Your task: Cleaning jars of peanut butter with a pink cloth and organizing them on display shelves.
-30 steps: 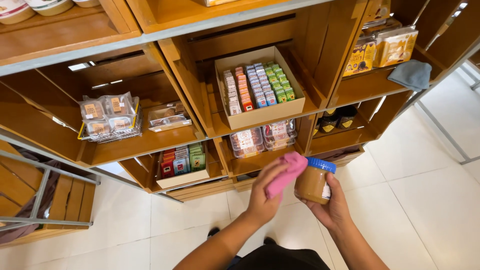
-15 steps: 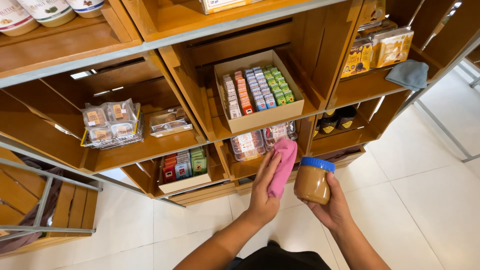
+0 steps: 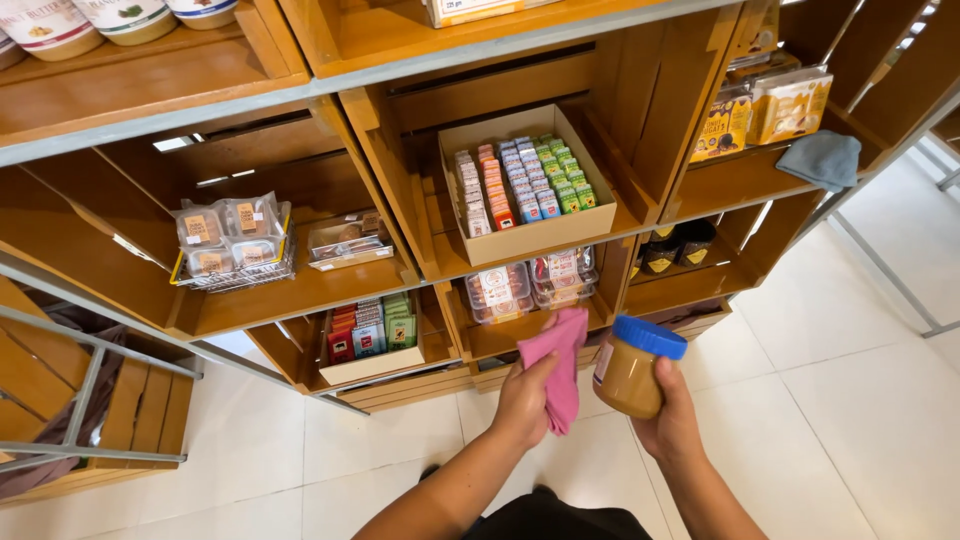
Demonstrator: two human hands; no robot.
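Two hands busy, lower centre: left hand (image 3: 522, 400) grips pink cloth (image 3: 560, 365), right hand (image 3: 668, 425) clasps blue-lidded jar (image 3: 634, 367); steady jar firmly, wipe evenly.

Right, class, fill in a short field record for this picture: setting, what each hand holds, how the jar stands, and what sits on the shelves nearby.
Setting: wooden shelves above a pale tiled floor
Left hand: grips a pink cloth
Right hand: holds a jar of tan spread
Jar: upright, blue lid on, apart from the cloth
Nearby shelf: cardboard box of small coloured packs
Far right shelf: blue cloth
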